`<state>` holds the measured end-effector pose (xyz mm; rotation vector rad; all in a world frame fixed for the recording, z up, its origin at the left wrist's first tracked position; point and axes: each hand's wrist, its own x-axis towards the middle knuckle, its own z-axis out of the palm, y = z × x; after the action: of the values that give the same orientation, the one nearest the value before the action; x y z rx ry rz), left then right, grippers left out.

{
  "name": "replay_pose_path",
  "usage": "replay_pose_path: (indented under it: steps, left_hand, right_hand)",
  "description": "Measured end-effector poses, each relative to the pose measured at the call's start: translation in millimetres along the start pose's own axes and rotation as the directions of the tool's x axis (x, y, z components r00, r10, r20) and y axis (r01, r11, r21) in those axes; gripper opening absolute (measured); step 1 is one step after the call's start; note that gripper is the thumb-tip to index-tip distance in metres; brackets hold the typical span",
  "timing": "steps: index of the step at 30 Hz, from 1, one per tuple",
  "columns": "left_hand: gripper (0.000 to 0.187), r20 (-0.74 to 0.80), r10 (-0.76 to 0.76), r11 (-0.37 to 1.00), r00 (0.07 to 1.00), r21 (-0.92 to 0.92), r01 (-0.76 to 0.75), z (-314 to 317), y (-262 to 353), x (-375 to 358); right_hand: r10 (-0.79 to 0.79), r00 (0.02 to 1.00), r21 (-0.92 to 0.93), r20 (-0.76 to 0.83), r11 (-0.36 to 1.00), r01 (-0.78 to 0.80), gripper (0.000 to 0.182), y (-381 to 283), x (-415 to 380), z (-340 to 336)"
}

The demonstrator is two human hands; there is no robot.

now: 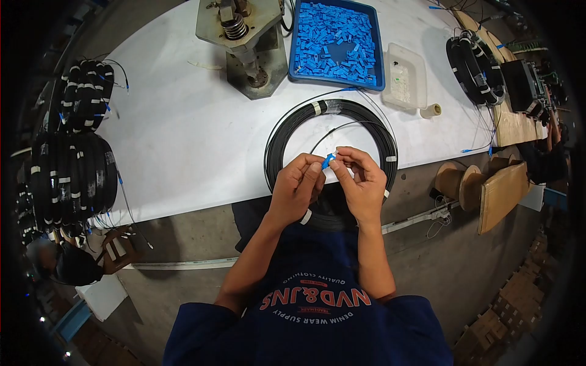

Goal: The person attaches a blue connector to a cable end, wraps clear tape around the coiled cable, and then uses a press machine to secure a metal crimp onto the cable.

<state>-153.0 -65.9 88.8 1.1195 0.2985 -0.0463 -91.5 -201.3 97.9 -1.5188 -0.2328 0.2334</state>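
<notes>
A small blue fiber-optic connector (pixel 328 161) is held between my two hands, above the near part of a coiled black cable (pixel 281 131). My left hand (pixel 298 188) pinches the lower end of the connector between thumb and fingers. From the other side, the thumb and index finger of my right hand (pixel 364 186) close on its upper, whitish end. Fingertips hide part of the connector. A thin black cable rises from near my hands and curves over the coil. Another blue connector (pixel 350 89) lies just beyond the coil on a cable end.
Behind the coil stand a blue tray (pixel 383 61) of blue connector parts and a translucent tray (pixel 420 85), with a small roll (pixel 431 111) beside it. A metal press (pixel 256 67) is at the back. Bundled cable coils (pixel 73 177) sit left, another coil (pixel 470 67) right.
</notes>
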Motion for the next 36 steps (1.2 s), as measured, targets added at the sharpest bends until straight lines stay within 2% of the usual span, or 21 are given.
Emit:
replay_pose_path:
  steps: [2, 11, 19, 30, 33, 34, 36]
  left_hand:
    - [0.019, 0.013, -0.036, 0.996, 0.999, -0.080, 0.036, 1, 2, -1]
    - [0.019, 0.028, -0.082, 0.986, 0.996, -0.140, 0.085, 3, 5, -1]
    - [0.018, 0.017, -0.104, 0.984, 0.994, -0.140, 0.105, 7, 7, -2]
    - [0.018, 0.024, -0.104, 0.986, 0.994, -0.127, 0.106, 5, 6, 0]
    - [0.018, 0.002, -0.091, 0.994, 0.996, -0.066, 0.091, 0, 1, 3]
    - [0.019, -0.016, -0.041, 0.999, 0.999, -0.007, 0.041, -4, -2, 6]
    - [0.020, -0.032, 0.017, 0.999, 0.999, 0.052, -0.015, -15, -5, 13]
  right_hand:
    - [-0.002, 1.000, -0.003, 0.002, 1.000, 0.002, 0.028, 1, 0, 0]
    - [-0.017, 1.000, -0.030, -0.001, 0.999, 0.017, 0.027, 2, 3, -1]
    - [-0.016, 1.000, -0.055, -0.005, 0.998, 0.016, 0.025, 2, 4, -4]
    - [-0.100, 0.994, -0.187, 0.039, 0.977, 0.106, 0.022, 1, 8, -7]
    - [-0.075, 0.996, -0.192, 0.050, 0.978, 0.083, 0.020, 0, 9, -9]
    - [-0.076, 0.996, -0.191, 0.051, 0.978, 0.085, 0.020, -1, 11, -11]
    - [-0.090, 0.986, -0.305, 0.137, 0.944, 0.128, 0.023, -6, 16, -19]
